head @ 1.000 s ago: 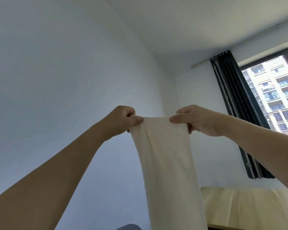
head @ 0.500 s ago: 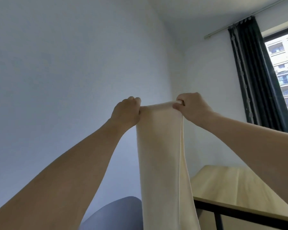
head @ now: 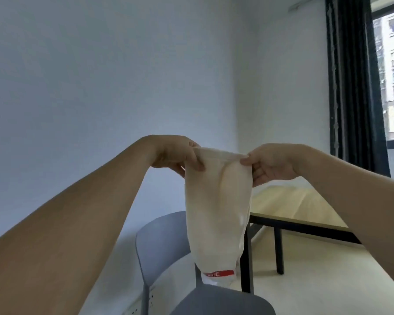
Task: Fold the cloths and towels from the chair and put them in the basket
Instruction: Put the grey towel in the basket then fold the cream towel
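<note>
Pinching the cream towel (head: 216, 208) by its top corners, the left hand (head: 175, 155) and right hand (head: 271, 164) hold it level; its long axis hangs straight down, above the grey chair (head: 164, 242).

I see both of my bare arms stretched out ahead of me, raised to about the middle of the view. My left forearm runs from the seven o'clock corner up toward the centre, and my right forearm comes in from four o'clock. My left hand (head: 176, 155) has its back turned up, the wrist bent downward, with the thumb and curled fingers pinching one top corner of the cream towel (head: 217, 208). My right hand (head: 268, 163) sits at three o'clock from the left one, near it but not touching, palm partly toward me, thumb and fingers pinching the other top corner.
</note>
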Motion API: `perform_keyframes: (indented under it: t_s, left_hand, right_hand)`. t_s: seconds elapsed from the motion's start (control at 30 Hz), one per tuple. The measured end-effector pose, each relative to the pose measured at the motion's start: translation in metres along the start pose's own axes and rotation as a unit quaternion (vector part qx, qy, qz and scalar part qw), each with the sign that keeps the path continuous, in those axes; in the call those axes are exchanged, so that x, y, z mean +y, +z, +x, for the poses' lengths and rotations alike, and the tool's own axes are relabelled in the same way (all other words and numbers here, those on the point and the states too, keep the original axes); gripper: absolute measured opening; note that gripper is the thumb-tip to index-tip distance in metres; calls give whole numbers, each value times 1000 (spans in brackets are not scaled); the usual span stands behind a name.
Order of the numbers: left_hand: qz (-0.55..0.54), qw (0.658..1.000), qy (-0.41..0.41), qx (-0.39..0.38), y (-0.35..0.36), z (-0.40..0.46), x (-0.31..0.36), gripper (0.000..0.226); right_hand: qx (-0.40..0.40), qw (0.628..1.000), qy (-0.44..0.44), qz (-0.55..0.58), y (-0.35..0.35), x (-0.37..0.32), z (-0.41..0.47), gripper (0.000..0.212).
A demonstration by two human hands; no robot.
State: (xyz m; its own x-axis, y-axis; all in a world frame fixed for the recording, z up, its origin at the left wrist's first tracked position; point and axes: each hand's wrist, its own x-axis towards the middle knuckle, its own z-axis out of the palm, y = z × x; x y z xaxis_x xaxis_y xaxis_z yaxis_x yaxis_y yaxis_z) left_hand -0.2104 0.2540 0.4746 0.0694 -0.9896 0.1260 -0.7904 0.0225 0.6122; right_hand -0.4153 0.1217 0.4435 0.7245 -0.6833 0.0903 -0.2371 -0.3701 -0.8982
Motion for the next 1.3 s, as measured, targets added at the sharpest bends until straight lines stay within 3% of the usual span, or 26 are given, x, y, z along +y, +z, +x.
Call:
perform_keyframes:
  t_s: [0.07,0.13,0.27,0.43,0.57,0.7,0.8,0.9,1.03,1.07,1.17,1.3]
  left_hand:
    - [-44,992,-52,-109,33,-9,-29,28]
    - [-74,979,-92,-166,77,-12,-65,36]
    - [-118,944,-216,-218,186,-17,-150,36]
    - [-132,917,-299,-229,285,-32,-227,31]
    - [-130,940,-276,-153,300,-11,-264,23]
    - [-141,957,-251,-30,289,53,-302,23]
    - [-138,959,-242,49,286,101,-331,8]
    - [-105,960,-241,102,297,148,-373,22]
    - [-38,967,-252,24,336,181,-434,9]
    - [-9,967,-254,-3,344,185,-447,15]
    - [88,966,-238,-37,353,190,-461,41]
    - [194,974,-115,-2,350,178,-447,34]
  right_hand:
    - [-53,994,87,-31,18,38,-3,26]
    - [-78,984,155,-50,42,82,-5,24]
    - [-118,940,262,-182,107,184,-7,28]
    - [-121,899,320,-272,179,297,-15,10]
    - [-85,918,297,-248,183,334,17,14]
    - [-4,951,193,-242,165,341,98,13]
    - [41,949,124,-288,159,346,154,16]
    - [51,945,111,-302,165,379,205,13]
    - [14,948,144,-285,182,443,240,7]
    - [4,951,149,-272,184,454,243,9]
    - [-18,961,157,-226,184,471,248,24]
    - [-86,969,140,-183,177,463,243,63]
